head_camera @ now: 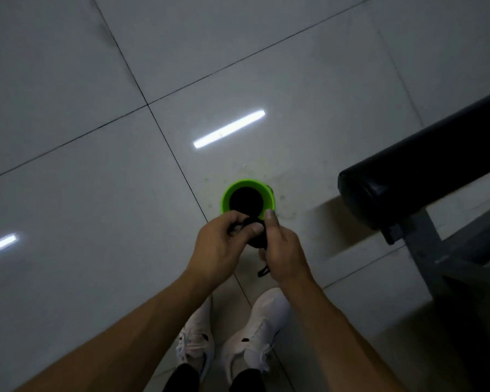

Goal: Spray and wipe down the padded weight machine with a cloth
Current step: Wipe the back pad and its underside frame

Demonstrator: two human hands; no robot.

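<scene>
Both my hands hold a dark cloth (255,236) bunched between them, just above a small green bucket (226,198) that stands on the tiled floor. My left hand (224,244) pinches the cloth from the left with thumb and curled fingers. My right hand (280,250) grips it from the right, and a dark end of the cloth hangs below that hand. The black padded bench of the weight machine (425,168) runs from mid right to the upper right edge. No spray bottle is in view.
The grey metal frame (427,244) of the machine stands under the pad at the right. My two white shoes (229,343) are on the pale floor tiles below my hands. Ceiling lights reflect as bright bars on the tiles.
</scene>
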